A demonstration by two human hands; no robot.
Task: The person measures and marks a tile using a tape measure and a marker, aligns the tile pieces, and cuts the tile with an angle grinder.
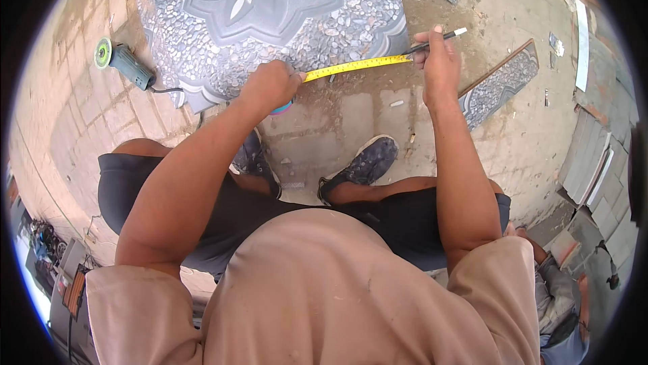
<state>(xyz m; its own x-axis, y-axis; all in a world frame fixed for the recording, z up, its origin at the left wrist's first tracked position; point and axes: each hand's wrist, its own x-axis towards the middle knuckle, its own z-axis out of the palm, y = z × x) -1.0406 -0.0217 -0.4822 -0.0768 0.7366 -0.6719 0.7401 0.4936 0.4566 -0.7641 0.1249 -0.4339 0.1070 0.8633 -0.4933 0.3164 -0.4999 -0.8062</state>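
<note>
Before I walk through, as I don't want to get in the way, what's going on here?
Someone is holding a tape stretched by the near edge of a patterned tile on the ground. Their left hand grips it at one end; their right hand is at the other, also holding a pen. A grinder lies to the tile's left, and a smaller tile piece lies to the right.

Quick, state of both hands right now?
Left hand: closed, holding the tape measure, yellow blade out.
Right hand: closed on a dark pen; whether it also grips the blade can't be told.
</note>
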